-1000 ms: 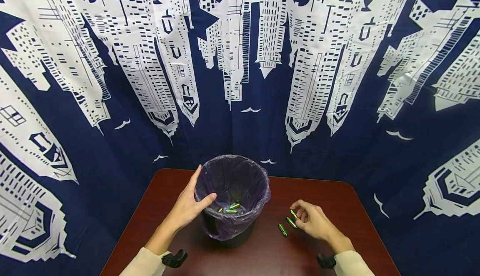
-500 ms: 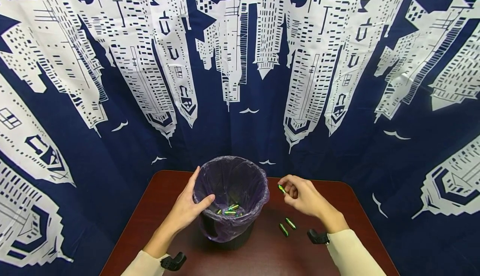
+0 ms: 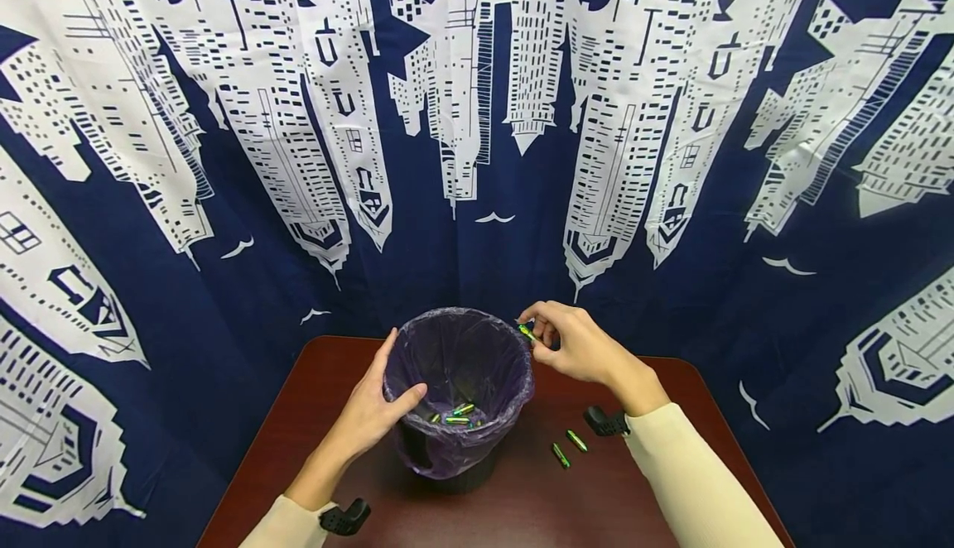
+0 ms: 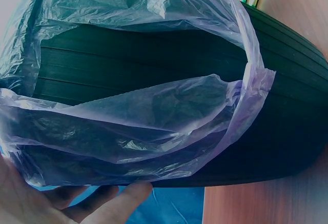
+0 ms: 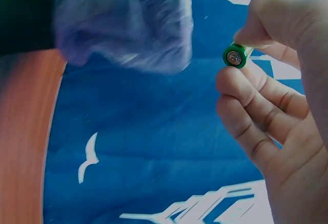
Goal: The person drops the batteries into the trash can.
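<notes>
A dark trash bin (image 3: 468,480) stands on the table, lined with a thin purple bag (image 3: 447,453) folded over its rim. My left hand (image 3: 370,407) grips the bin's left side, thumb over the rim and fingers along the outside. Between thumb and fingers, my right hand (image 3: 577,345) pinches a green battery (image 3: 527,333) at the bin's right rim. The right wrist view shows one end of that battery (image 5: 234,58). Several batteries (image 3: 458,421) lie at the bottom of the bin. Two more green batteries, one nearer (image 3: 561,455) and one farther (image 3: 577,440), lie right of it.
The reddish-brown table (image 3: 537,507) extends around the bin. Behind it hangs a navy curtain (image 3: 477,266) with white buildings and birds. Each wrist wears a small black device, such as the one on the left (image 3: 345,518).
My right hand has lifted the battery off the table and carried it up and left to the bin's rim. Two batteries stay on the table. My left hand keeps its hold on the bin.
</notes>
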The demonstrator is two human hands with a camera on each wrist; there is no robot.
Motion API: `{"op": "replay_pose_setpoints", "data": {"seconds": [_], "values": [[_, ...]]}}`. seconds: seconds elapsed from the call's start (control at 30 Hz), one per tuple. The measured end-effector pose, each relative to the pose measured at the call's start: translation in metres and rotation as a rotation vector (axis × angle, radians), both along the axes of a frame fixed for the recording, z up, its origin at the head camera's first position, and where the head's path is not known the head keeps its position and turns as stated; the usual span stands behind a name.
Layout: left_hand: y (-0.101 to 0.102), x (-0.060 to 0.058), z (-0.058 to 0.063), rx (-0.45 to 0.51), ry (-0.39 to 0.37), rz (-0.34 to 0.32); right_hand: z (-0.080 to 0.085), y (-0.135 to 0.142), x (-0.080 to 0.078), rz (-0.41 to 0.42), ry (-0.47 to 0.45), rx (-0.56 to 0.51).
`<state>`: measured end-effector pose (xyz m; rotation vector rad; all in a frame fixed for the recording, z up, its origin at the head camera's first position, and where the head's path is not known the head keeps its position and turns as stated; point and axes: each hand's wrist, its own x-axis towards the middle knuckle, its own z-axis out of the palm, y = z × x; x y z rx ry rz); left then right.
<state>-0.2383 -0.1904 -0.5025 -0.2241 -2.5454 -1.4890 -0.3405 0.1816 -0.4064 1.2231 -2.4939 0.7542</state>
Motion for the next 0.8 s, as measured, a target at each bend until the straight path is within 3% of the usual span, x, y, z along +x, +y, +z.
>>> {"op": "replay_pose_setpoints", "data": {"seconds": [0.4,0.8], "values": [[-0.002,0.000,0.000,-0.002,-0.014,-0.009,0.038,-0.054,-0.008,0.079,-0.015,0.067],[-0.001,0.000,-0.001,-0.003,-0.013,0.001,0.049,-0.090,-0.019,0.111,-0.033,0.116]]}}
